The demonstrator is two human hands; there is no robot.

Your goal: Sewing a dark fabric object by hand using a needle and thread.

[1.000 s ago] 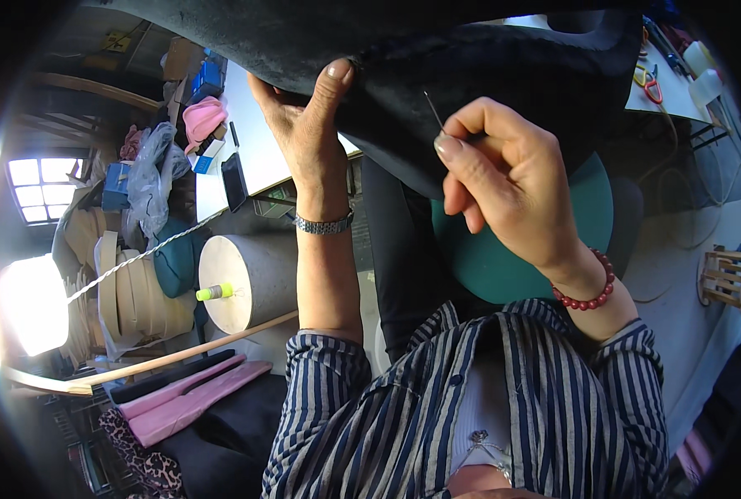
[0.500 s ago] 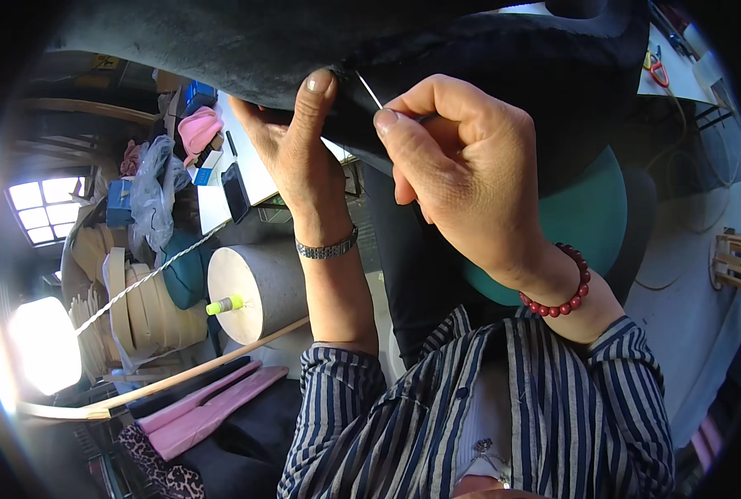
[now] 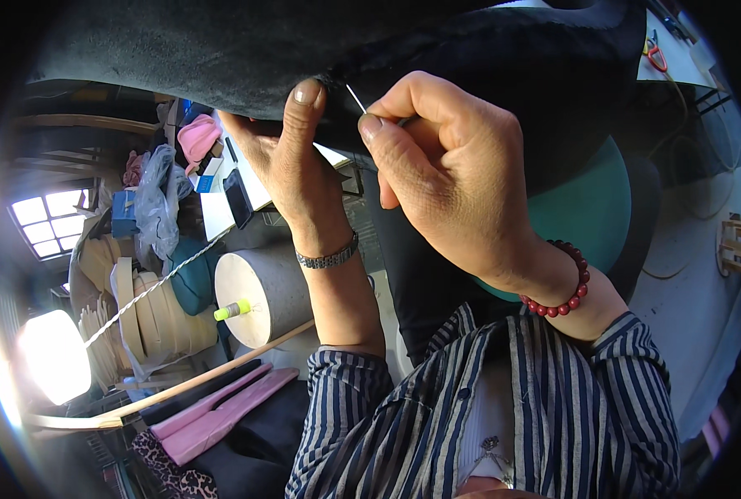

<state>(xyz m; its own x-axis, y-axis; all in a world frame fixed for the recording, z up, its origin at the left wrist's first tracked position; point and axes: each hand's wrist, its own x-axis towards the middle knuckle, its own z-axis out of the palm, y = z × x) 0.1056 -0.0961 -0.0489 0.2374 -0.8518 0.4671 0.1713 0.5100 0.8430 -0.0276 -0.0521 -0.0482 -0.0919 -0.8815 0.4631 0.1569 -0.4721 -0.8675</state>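
Up at the top of the head view, a big piece of black fabric (image 3: pixel 221 50) is draping across the whole width, held in front of the person.

Left hand (image 3: pixel 291 162) is gripping the fabric's lower edge: thumb pressing up on the near side, the other fingers going behind the cloth, hidden. Fingers closed on the fabric. Silver watch (image 3: pixel 327 258) on that wrist.

Right hand (image 3: pixel 445 175) is pinching a thin needle (image 3: pixel 355 98) between thumb and forefinger, fingers curled tight. Needle is angling up and left, its tip meeting the fabric edge just beside the left thumb. Can't tell whether a thread is trailing from it. Red bead bracelet (image 3: pixel 563 287) on the right wrist. Both arms in a blue-and-white striped shirt (image 3: pixel 503 416).

Below the hands, partly behind the right one: a teal round cushion (image 3: pixel 582 208), partly under the black cloth.

Left side, further back:
- pale cylinder (image 3: pixel 258 295) lying on its side, a yellow-green plug (image 3: pixel 232 310) sticking out of its end face
- long wooden stick (image 3: pixel 196 378) running diagonally below it
- pink strips (image 3: pixel 217 412) just under the stick
- stack of pale wooden hoops (image 3: pixel 138 320), a white cord (image 3: pixel 154 287) crossing over it
- pink hat-like item (image 3: pixel 198 137) among clutter on a white counter (image 3: pixel 258 195)

Top right: orange-handled scissors (image 3: pixel 655 56) sitting on another white surface, well apart from the hands.
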